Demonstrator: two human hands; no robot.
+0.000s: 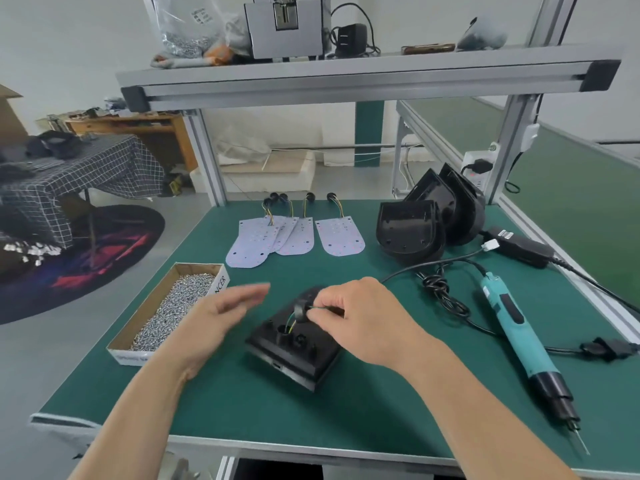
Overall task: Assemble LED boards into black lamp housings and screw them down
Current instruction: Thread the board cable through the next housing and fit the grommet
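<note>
- Housing (294, 355) lies back side up on the bench (346, 414), centre front, between both hands.
- Right hand (360, 317): fingers curled, pinching the wires (290, 323) just behind the black grommet (302, 308), which stands above a hole in the housing's back.
- Left hand (221, 317): open, fingers straight, blurred, just left of the housing. It holds nothing and appears clear of the housing.
- Step in hand, as judged: drawing the lead out through the hole and seating the grommet. No board shows in this housing; it may sit underneath.
- Risk: a hard pull on thin wires can strain their joints or scrape insulation on the hole's edge.
- Risk: the housing is unrestrained. A sideways tug can slide or tip it toward the screw box (218, 280).
- Risk: a half-seated grommet can leave the lead pinched or loose.
- Boards (277, 237) lie at the back, spare housings (429, 216) back right.
- Driver (516, 327) lies at right, untouched. Its cord runs near the right forearm and could snag.
</note>
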